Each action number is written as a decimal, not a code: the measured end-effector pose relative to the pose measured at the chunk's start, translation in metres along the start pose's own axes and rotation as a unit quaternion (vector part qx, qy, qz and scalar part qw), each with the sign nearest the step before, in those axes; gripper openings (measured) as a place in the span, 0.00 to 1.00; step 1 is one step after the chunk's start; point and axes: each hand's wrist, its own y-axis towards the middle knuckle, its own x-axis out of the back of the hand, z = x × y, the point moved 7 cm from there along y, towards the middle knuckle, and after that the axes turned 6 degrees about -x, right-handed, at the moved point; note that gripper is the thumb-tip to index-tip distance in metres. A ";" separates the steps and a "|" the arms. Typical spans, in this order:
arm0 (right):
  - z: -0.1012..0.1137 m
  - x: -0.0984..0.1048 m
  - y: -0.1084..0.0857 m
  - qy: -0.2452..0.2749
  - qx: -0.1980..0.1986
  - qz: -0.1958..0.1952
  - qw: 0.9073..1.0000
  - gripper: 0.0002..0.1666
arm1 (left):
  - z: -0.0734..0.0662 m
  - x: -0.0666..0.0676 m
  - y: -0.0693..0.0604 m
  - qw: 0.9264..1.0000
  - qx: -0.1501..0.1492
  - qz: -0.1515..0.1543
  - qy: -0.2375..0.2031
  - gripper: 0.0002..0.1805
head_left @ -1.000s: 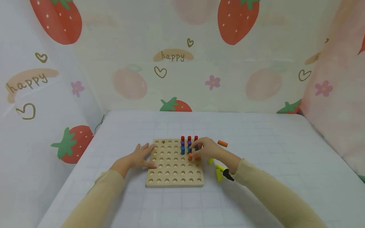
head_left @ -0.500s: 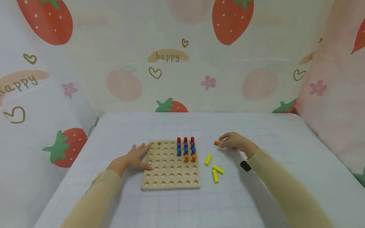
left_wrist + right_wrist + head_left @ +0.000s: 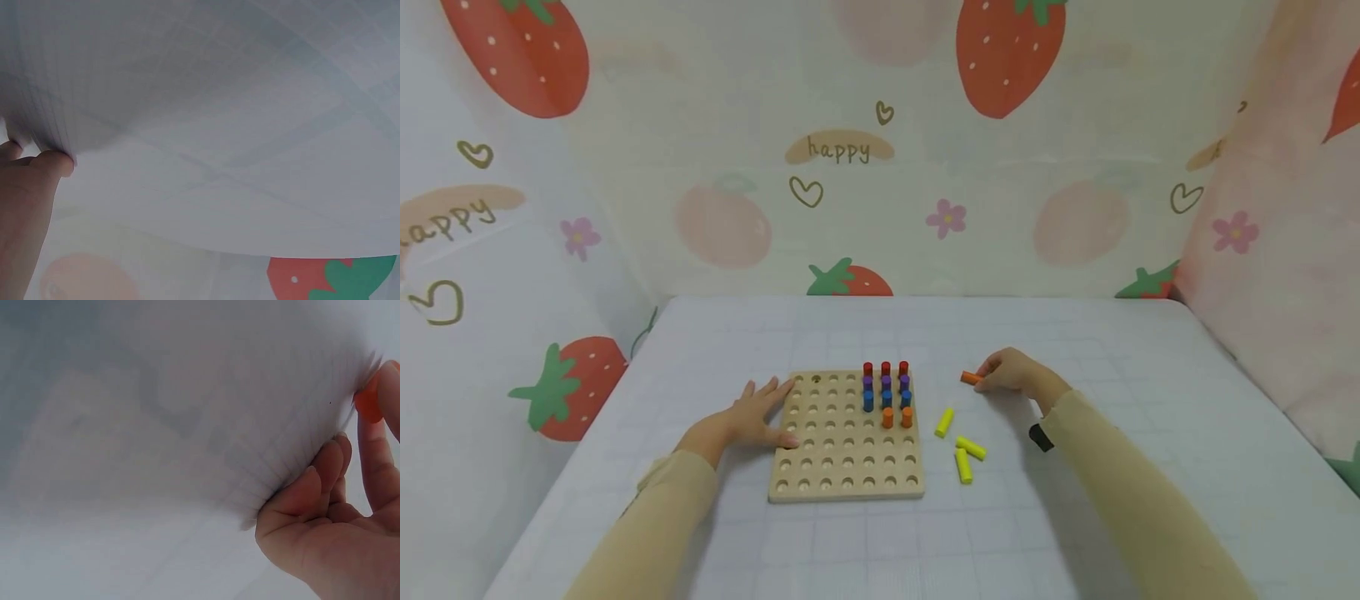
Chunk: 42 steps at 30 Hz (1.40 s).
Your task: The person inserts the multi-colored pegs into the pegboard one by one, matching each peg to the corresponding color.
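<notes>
A wooden pegboard [image 3: 847, 467] with rows of round holes lies on the table. My left hand [image 3: 748, 417] rests along its left edge, fingers spread, thumb on the board. Right of the board, my right hand [image 3: 1017, 372] pinches an orange peg [image 3: 970, 377] that lies on its side. In the right wrist view thumb and index finger are on the orange peg [image 3: 370, 403], while the other fingers curl against the cloth. Upright in the board stand red pegs [image 3: 886, 367], purple pegs [image 3: 886, 383], blue pegs [image 3: 887, 401] and two orange pegs [image 3: 887, 417].
Three loose yellow pegs [image 3: 964, 466] lie between the board and my right forearm. A white cloth [image 3: 1075, 333] with a faint grid covers the table. Printed curtains [image 3: 715, 150] with strawberries hang behind and at the sides.
My right hand has left the upright orange pegs in the board and moved right to the loose orange peg, its fingers closing on it. The left hand stays on the board; the view shifted slightly.
</notes>
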 end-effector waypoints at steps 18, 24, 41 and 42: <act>0.045 -0.004 -0.029 0.117 0.094 0.020 0.988 0.22 | 0.003 -0.004 0.003 1.000 0.001 0.015 -0.015 0.62; 0.075 -0.018 -0.045 0.141 0.139 0.039 0.979 0.20 | 0.000 -0.002 -0.001 1.000 0.001 0.009 -0.020 0.61; 0.117 -0.072 -0.060 0.105 0.187 0.061 0.975 0.10 | 0.000 -0.002 -0.002 1.000 -0.003 0.009 -0.018 0.60; 0.118 -0.075 -0.060 0.099 0.189 0.061 0.975 0.10 | 0.000 -0.002 -0.002 1.000 -0.003 0.009 -0.019 0.60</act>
